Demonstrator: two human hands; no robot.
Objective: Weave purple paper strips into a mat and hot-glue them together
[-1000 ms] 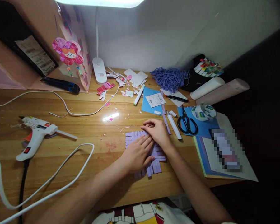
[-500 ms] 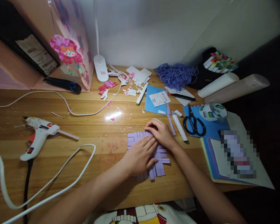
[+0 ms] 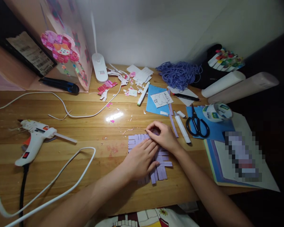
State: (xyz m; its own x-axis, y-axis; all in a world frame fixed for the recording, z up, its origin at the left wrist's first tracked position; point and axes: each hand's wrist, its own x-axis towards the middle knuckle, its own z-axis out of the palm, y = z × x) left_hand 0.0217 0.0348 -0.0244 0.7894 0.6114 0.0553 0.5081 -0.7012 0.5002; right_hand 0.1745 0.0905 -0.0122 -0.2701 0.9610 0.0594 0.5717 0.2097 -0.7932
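Note:
A woven mat of purple paper strips (image 3: 161,172) lies on the wooden table, its loose strip ends sticking out at the right and front. My left hand (image 3: 142,157) rests flat on the mat with fingers stretched, covering its middle. Over the mat's back edge, my right hand (image 3: 162,136) has thumb and index finger pinched together, touching the left fingertips. What the pinch holds is too small to make out. A purple strip (image 3: 173,125) and an uncapped white marker (image 3: 182,127) lie just right of the right hand.
A glue gun (image 3: 35,138) and its cable lie left. Black scissors (image 3: 197,124) and a tape roll (image 3: 217,112) rest on blue paper at right. Purple yarn (image 3: 178,75), paper scraps (image 3: 139,75) and a pen holder (image 3: 209,71) stand at the back.
The camera view has shifted slightly. The right hand's thumb and index finger have moved a little to the left; the left hand stays flat on the mat.

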